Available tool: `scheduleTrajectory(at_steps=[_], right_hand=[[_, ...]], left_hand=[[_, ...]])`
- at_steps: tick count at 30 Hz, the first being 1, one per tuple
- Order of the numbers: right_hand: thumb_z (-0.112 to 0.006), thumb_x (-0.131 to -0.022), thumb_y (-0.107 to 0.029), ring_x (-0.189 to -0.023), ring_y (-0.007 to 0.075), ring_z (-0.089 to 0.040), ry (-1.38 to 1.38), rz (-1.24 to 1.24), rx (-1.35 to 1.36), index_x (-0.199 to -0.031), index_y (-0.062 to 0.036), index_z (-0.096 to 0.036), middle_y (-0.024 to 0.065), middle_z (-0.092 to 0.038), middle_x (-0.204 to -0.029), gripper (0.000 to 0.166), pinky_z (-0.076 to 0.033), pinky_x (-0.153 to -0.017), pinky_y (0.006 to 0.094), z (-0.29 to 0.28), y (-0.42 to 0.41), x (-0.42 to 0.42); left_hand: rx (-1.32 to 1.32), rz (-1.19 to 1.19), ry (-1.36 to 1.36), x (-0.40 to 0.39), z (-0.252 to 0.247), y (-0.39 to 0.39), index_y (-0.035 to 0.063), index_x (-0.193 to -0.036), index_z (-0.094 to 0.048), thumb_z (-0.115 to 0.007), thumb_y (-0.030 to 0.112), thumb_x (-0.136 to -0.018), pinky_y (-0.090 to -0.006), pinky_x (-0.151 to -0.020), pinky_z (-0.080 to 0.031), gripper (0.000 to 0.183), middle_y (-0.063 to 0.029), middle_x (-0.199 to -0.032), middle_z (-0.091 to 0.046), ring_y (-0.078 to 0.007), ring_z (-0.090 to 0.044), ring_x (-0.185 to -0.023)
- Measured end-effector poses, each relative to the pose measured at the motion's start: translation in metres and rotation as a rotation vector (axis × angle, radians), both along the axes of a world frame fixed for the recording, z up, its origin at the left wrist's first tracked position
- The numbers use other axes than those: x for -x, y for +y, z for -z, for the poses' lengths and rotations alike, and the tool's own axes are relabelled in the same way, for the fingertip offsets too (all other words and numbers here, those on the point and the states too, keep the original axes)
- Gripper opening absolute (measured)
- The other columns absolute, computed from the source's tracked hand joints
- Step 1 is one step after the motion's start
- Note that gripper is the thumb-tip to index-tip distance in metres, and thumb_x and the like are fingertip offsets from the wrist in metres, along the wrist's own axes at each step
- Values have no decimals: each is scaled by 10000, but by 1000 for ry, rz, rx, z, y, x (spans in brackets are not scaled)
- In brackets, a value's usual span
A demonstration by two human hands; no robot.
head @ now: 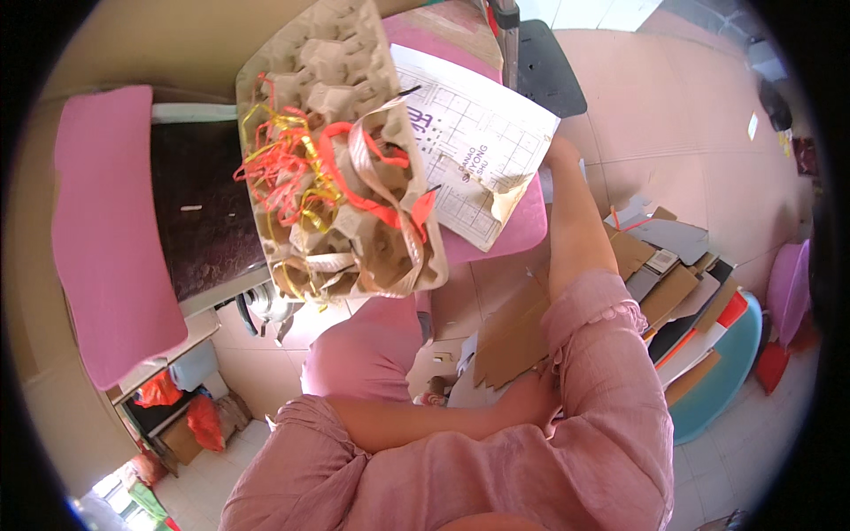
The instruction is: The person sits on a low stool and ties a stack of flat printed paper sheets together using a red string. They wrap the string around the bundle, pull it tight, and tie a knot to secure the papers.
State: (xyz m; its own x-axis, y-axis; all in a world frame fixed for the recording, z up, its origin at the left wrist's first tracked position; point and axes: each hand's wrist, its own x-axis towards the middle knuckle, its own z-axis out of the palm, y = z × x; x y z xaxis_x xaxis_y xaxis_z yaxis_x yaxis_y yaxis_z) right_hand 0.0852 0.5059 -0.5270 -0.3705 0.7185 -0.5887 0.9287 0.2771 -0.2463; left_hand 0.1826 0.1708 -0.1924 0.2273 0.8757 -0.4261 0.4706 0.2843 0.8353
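Note:
My right arm reaches forward, and my right hand (563, 151) is at the right edge of a worn printed paper sheet (488, 133). The sheet overlaps its fingers, which are mostly hidden. It bears a grid and purple writing, and its lower corner is torn and folded. My left forearm crosses my lap; my left hand (539, 398) is beside a brown corrugated cardboard piece (514, 338), partly covered by my right sleeve. Left of the sheet, a pulp egg tray (345, 60) holds tangled red and yellow strings (285, 166) and a flat pale ribbon handle (362, 152).
A pink-covered tabletop (524, 219) lies under the sheet. Flattened cardboard pieces (671, 285) are piled at right in a blue basin (737, 372). A dark glossy panel (206, 199) and pink mat (113, 232) are at left. A metal kettle (269, 305) is below the panel.

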Motion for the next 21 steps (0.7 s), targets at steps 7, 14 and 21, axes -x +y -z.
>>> scheduleTrajectory(at_steps=[7,14,21], right_hand=[[-578,-829,-124,-611,273,-656,-81,-91,82,-976,41,-624,199,-654,-733,226,-508,-484,386,-162,38,-26],[-631,-834,-215,-489,127,-531,539,64,-278,-1071,20,-626,80,-625,-663,333,-409,-429,290,-371,-11,-133],[-646,-852,-192,-656,49,-553,931,537,-216,-1240,29,-545,26,-626,-812,458,-420,-523,203,-481,-230,-308]], left_hand=[[-40,-174,31,-18,-1,-10,4,-1315,-386,-665,215,-734,-490,-799,-494,678,-322,-1188,-458,-463,-544,-983],[-19,-221,24,4,-4,-6,18,-1379,-266,-641,202,-745,-503,-883,-457,759,-335,-1223,-443,-476,-512,-1074],[-219,-331,155,5,7,-5,8,-1288,-385,-627,244,-734,-445,-893,-457,649,-264,-1103,-586,-413,-581,-1016]])
